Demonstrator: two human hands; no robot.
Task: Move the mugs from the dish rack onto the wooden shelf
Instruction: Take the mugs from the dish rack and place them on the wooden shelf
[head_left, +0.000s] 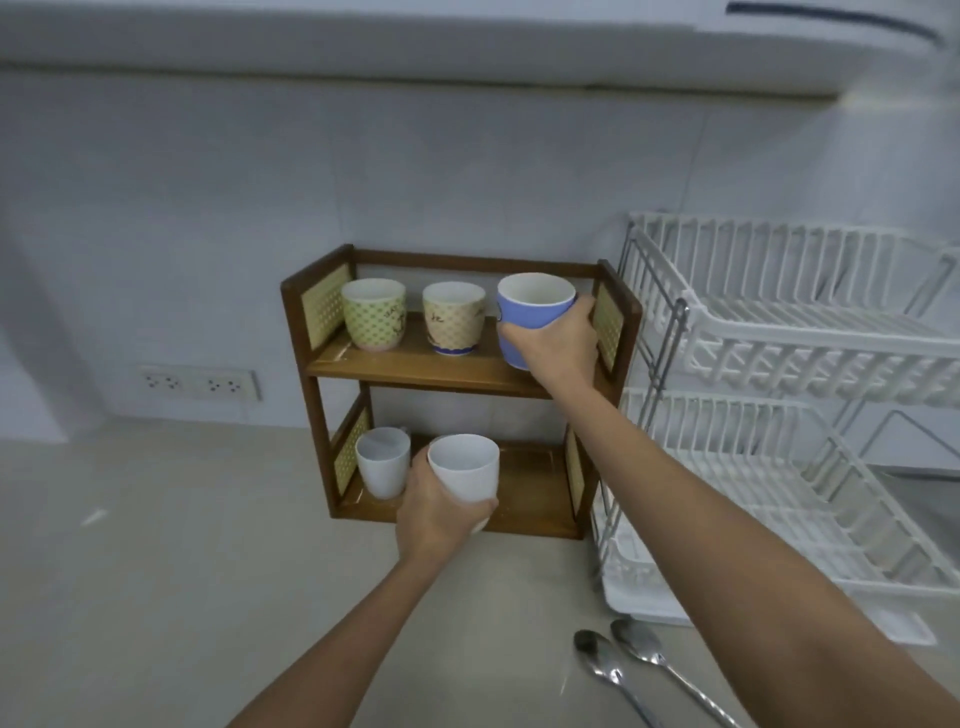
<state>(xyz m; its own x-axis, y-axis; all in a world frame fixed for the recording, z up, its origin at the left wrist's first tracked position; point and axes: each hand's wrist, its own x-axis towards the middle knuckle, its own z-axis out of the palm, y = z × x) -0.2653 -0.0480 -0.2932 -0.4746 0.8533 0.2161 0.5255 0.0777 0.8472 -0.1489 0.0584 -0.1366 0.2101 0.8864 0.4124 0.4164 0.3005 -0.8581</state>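
A two-tier wooden shelf (415, 371) stands on the counter against the wall. My right hand (558, 345) grips a blue mug (530, 312) at the right end of the top tier. Left of it on that tier stand a green patterned mug (373, 314) and a beige patterned mug (453, 318). My left hand (436, 512) holds a white mug (465, 467) at the front of the bottom tier, beside another white mug (382, 460) standing there. The white dish rack (779, 364) to the right shows no mugs in its tiers.
Two metal spoons (623, 670) lie on the counter near the rack's front corner. A double wall socket (200, 384) sits left of the shelf. The right half of the bottom tier (535, 483) holds nothing. A cabinet underside runs overhead.
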